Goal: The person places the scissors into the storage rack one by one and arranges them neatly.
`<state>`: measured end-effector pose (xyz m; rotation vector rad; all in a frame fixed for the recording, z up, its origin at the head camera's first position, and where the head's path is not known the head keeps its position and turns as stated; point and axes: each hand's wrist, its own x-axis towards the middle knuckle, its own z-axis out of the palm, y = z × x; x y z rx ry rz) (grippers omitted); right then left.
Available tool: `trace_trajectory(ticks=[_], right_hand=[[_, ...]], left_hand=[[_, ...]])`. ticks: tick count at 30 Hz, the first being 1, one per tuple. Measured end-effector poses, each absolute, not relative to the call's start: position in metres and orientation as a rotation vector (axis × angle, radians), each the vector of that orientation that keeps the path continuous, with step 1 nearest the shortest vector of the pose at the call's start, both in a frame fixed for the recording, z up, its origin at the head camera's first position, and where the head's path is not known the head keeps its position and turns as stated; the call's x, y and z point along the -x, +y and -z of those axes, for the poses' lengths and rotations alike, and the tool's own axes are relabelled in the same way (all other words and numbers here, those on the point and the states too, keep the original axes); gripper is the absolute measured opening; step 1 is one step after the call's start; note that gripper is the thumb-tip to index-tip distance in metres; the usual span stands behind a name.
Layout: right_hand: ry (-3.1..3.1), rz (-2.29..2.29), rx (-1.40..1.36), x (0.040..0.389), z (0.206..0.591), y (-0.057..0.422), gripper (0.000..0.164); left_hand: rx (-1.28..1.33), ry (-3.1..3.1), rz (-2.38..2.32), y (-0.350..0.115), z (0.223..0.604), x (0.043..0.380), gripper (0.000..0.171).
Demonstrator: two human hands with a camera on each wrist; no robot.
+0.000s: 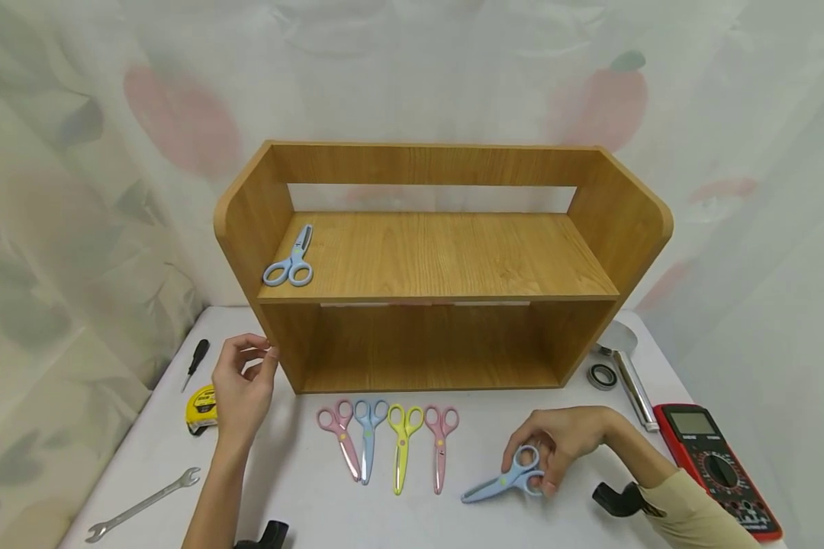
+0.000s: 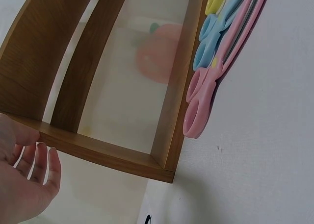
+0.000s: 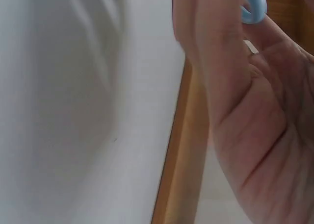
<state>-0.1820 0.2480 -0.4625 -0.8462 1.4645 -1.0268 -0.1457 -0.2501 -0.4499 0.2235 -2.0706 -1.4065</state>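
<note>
In the head view, light-blue scissors (image 1: 501, 482) are held at their handle rings by my right hand (image 1: 563, 438), blades pointing left just over the table. A bit of blue ring (image 3: 255, 8) shows past the right hand (image 3: 235, 87) in the right wrist view; the rest is hidden. My left hand (image 1: 243, 385) touches the left side of a two-tier wooden shelf (image 1: 419, 297) with loosely bent fingers. On the upper board, at its left end, lie other blue scissors (image 1: 294, 259). Before the shelf lie pink scissors (image 1: 342, 438), blue scissors (image 1: 367, 438), yellow scissors (image 1: 402, 446) and more pink scissors (image 1: 441, 446).
At left lie a screwdriver (image 1: 195, 362), a yellow tape measure (image 1: 202, 409) and an open-ended wrench (image 1: 144, 505). On the right are a ring bearing (image 1: 601, 377), a metal-handled tool (image 1: 635, 390) and a red multimeter (image 1: 717, 469). A patterned curtain (image 1: 419, 76) hangs behind the shelf.
</note>
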Motion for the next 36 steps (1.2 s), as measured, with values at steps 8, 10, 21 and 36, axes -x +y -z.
trace_trajectory(ticks=[8, 10, 21, 36], right_hand=[[1.762, 1.287, 1.103, 0.169, 0.395, 0.221, 0.053], [1.878, 1.378, 1.151, 0.168, 0.371, 0.208, 0.056], [2.354, 1.574, 1.213, 0.211, 0.291, 0.111, 0.057], [2.804, 1.178, 1.122, 0.257, 0.284, 0.015, 0.063]], left_hand=[[-0.209, -2.069, 1.4, -0.25, 0.45, 0.146, 0.027], [-0.21, -2.067, 1.404, -0.251, 0.45, 0.146, 0.027], [-0.197, -2.062, 1.403, -0.252, 0.45, 0.147, 0.027], [-0.201, -2.069, 1.402, -0.251, 0.45, 0.146, 0.028]])
